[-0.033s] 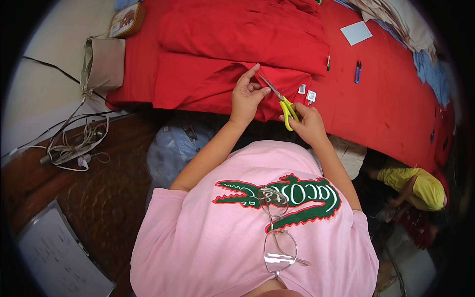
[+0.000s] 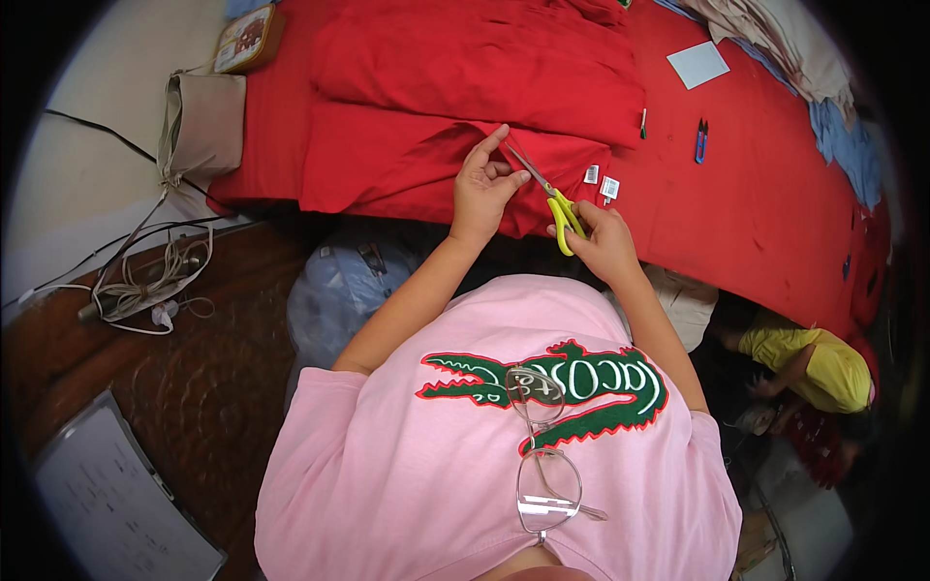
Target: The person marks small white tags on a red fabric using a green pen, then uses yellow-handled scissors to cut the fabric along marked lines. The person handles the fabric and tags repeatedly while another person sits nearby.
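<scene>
Scissors (image 2: 550, 194) with yellow handles sit in the right hand (image 2: 601, 242), grip closed around them; left hand (image 2: 484, 184) pinches red fabric (image 2: 407, 165) beside the blades; a slip could nick fingers or cut cloth astray.

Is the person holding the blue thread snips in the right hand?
No: the right hand holds yellow-handled scissors at the red fabric, while the blue thread snips lie untouched on the red table cover.
</scene>
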The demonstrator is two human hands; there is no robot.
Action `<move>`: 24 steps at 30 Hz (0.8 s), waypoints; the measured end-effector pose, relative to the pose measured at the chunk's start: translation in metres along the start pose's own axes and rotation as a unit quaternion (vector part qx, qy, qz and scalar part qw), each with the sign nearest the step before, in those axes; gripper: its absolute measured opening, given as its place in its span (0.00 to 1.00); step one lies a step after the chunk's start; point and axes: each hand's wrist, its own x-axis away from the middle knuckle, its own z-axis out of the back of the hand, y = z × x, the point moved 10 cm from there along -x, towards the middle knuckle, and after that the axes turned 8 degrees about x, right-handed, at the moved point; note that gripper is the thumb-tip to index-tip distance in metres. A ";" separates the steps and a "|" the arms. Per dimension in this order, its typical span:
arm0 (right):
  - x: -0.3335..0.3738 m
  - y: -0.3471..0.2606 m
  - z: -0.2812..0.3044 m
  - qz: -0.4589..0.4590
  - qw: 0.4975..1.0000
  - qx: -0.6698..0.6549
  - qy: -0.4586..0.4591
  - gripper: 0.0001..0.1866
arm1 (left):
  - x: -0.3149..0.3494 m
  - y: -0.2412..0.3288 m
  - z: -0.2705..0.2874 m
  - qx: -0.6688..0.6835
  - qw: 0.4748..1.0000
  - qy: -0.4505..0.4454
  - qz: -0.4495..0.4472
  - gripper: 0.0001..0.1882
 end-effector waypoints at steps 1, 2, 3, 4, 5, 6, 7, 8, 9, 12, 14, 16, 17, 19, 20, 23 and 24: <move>0.000 -0.001 0.000 0.004 1.000 0.000 0.002 0.18 | 0.001 0.000 0.000 0.003 1.000 -0.001 0.000 0.40; 0.000 -0.002 0.001 0.008 1.000 0.001 0.004 0.18 | 0.001 -0.001 0.001 0.005 1.000 0.000 0.000 0.40; 0.000 -0.003 0.001 0.012 1.000 0.001 0.007 0.17 | 0.001 -0.001 0.001 0.008 1.000 0.002 0.001 0.40; 0.000 -0.002 -0.001 0.003 1.000 -0.009 -0.005 0.16 | 0.001 0.000 0.002 0.010 1.000 0.003 0.001 0.40; -0.001 0.000 -0.004 -0.006 1.000 -0.019 -0.016 0.15 | 0.001 -0.001 0.003 0.010 1.000 0.006 0.002 0.40; -0.003 0.003 -0.004 -0.015 0.999 -0.028 -0.025 0.14 | -0.001 0.000 0.002 0.010 1.000 0.006 0.002 0.40; -0.005 0.009 -0.007 -0.009 0.999 -0.045 -0.017 0.14 | -0.004 0.000 0.001 0.011 1.000 0.006 0.002 0.40; -0.008 0.019 -0.015 -0.004 0.998 -0.062 -0.009 0.13 | -0.006 0.001 0.000 0.005 1.000 0.004 0.000 0.39; -0.008 0.019 -0.016 0.001 0.997 -0.080 -0.004 0.12 | -0.006 0.001 0.000 0.000 1.000 0.004 0.000 0.39; -0.006 0.022 -0.019 -0.015 0.996 -0.078 -0.028 0.11 | -0.007 0.003 0.003 -0.011 0.999 0.032 -0.013 0.35; -0.005 0.013 -0.010 0.022 0.999 -0.026 0.004 0.11 | -0.008 0.003 0.007 -0.002 0.999 0.051 -0.014 0.33; -0.004 0.003 -0.001 0.052 0.998 0.009 0.032 0.13 | -0.010 -0.001 0.012 0.023 0.998 0.061 -0.004 0.31; -0.005 -0.004 0.003 0.064 0.997 0.018 0.044 0.14 | -0.010 -0.001 0.012 0.018 0.998 0.056 -0.009 0.31; -0.006 -0.009 0.006 0.068 0.996 0.025 0.052 0.15 | -0.010 0.003 0.010 0.009 0.999 0.043 -0.019 0.33; -0.009 -0.008 0.005 0.060 0.997 0.023 0.046 0.16 | -0.009 0.002 0.009 0.009 0.999 0.041 -0.015 0.34; -0.013 -0.007 0.002 0.026 0.999 -0.006 0.020 0.18 | -0.004 0.007 0.005 0.009 0.999 0.033 -0.009 0.39; -0.014 -0.008 0.001 0.014 1.000 -0.020 0.009 0.18 | -0.003 0.008 0.006 0.010 0.999 0.030 -0.011 0.40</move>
